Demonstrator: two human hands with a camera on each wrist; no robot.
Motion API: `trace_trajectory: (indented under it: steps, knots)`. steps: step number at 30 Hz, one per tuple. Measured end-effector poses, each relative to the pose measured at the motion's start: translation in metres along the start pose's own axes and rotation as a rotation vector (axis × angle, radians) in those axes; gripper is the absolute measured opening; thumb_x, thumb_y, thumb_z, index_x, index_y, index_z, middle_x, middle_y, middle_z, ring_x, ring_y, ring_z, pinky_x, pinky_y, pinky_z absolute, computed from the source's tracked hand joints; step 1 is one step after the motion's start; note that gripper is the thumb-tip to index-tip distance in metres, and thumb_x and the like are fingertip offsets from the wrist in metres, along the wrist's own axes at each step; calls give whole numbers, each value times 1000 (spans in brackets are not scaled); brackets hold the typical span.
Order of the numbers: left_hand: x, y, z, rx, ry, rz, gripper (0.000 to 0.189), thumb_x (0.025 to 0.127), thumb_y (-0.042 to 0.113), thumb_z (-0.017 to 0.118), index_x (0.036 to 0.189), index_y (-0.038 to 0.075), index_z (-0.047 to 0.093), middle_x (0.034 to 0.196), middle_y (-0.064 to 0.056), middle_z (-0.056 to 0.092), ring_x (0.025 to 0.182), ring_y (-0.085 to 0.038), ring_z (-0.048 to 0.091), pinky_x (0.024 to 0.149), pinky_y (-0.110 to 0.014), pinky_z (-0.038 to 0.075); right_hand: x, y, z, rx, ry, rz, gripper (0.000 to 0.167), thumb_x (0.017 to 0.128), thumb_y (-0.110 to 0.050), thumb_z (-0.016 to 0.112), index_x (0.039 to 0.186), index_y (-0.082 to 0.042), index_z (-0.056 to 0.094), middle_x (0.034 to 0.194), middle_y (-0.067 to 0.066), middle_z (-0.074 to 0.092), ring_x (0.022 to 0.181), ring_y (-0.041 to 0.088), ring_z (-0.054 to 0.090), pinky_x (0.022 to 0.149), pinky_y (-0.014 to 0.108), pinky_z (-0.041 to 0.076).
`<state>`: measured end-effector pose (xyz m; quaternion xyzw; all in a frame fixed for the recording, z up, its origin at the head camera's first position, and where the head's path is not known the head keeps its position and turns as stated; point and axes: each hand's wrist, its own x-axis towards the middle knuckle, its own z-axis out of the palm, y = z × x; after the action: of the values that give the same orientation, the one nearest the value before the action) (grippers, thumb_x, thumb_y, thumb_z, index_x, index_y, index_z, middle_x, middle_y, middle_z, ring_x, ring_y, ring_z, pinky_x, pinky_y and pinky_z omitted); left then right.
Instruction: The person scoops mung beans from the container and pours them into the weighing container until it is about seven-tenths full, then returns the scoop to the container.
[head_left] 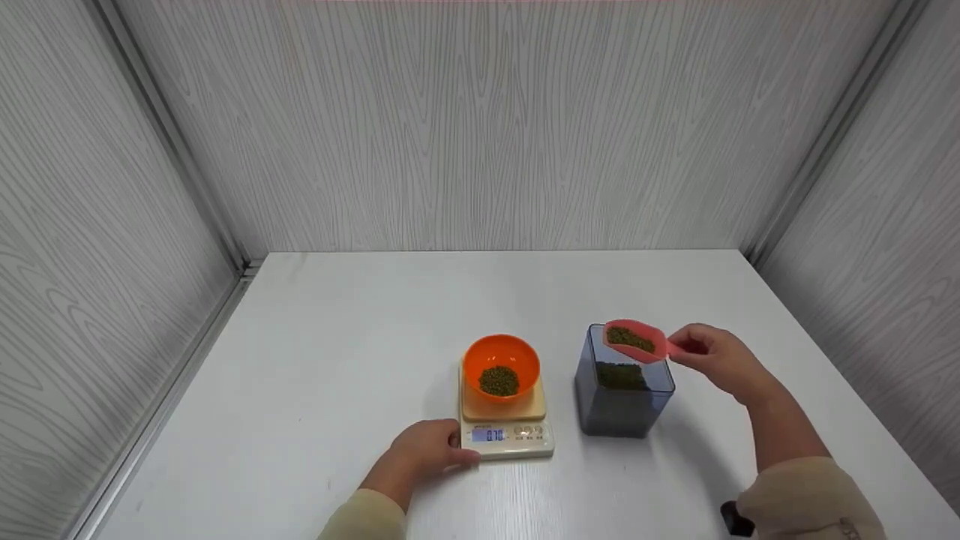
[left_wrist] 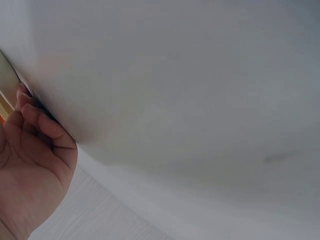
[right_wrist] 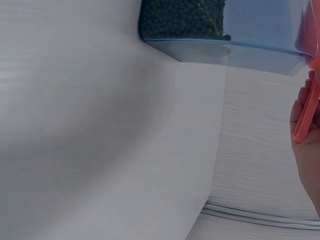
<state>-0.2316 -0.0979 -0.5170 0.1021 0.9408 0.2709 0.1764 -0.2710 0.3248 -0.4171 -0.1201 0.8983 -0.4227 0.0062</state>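
Observation:
In the head view my right hand (head_left: pixel 716 358) pinches the handle of a pink-red scoop (head_left: pixel 660 346), raised over the mouth of a clear bluish square container (head_left: pixel 619 412). Small green beans, like mung beans (head_left: pixel 630 339), lie in the scoop. More beans (right_wrist: pixel 182 20) fill the container's lower part in the right wrist view. A cream kitchen scale (head_left: pixel 504 450) carries an orange bowl (head_left: pixel 501 346) with some beans at its bottom; its lit display shows about 0.70. My left hand (head_left: pixel 429 448) holds the scale's front left corner, thumb along the front, fingers against the side.
Everything stands on a white table (head_left: pixel 337 337), enclosed by pale wood-grain panels (head_left: pixel 480 127) at the back and both sides. A small black object (head_left: pixel 737 519) lies near the right sleeve at the front. The container stands just right of the scale.

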Motion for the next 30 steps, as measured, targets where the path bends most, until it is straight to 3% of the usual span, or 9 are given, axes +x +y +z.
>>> trace_trajectory:
  steps: [6, 14, 30]
  knots:
    - [-1, 1, 0, -22, -6, -18, 40, 72, 53, 69, 75, 18, 51, 66, 2, 45, 70, -17, 45, 64, -34, 33, 6, -13, 2, -62, 5, 20, 20, 87, -23, 62, 102, -10, 62, 96, 8, 57, 85, 24, 51, 72, 28, 47]
    - [-2, 2, -2, -33, -11, -18, 41, 72, 53, 69, 74, 17, 50, 65, 1, 45, 68, -17, 45, 62, -33, 33, 14, -34, 18, -62, -31, 27, 17, 87, -20, 62, 102, -12, 62, 97, 7, 57, 86, 24, 50, 73, 31, 47]
    - [-3, 1, 0, -14, 21, 13, 40, 72, 50, 70, 70, 17, 48, 62, 3, 42, 66, -15, 44, 60, -32, 32, 31, -76, 52, -246, -65, -106, 9, 85, -14, 64, 94, -11, 64, 91, 3, 56, 81, 18, 52, 71, 32, 47]
